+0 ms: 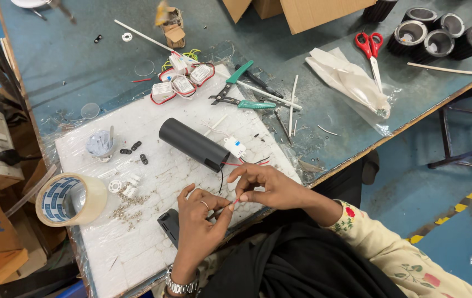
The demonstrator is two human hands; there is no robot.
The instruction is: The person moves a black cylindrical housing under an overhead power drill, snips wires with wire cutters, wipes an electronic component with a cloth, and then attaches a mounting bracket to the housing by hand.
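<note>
Both my hands meet over the near edge of a white foam board [136,243]. My left hand [197,221], with a ring and a metal wristwatch, pinches a thin red wire [235,202]. My right hand [272,187], in a floral sleeve, pinches the same wire just beside it. Red and black wires run from my fingers up to the open end of a black cylinder housing [191,143] lying on the board. A small white connector [235,146] rests by that end.
On the board: a tape roll [70,198], loose screws [128,207], a small black part [168,223], white driver units [183,80]. Beyond lie green-handled pliers [241,94], red scissors [369,47], a plastic bag [352,83], black housings [440,36], cardboard boxes [313,11].
</note>
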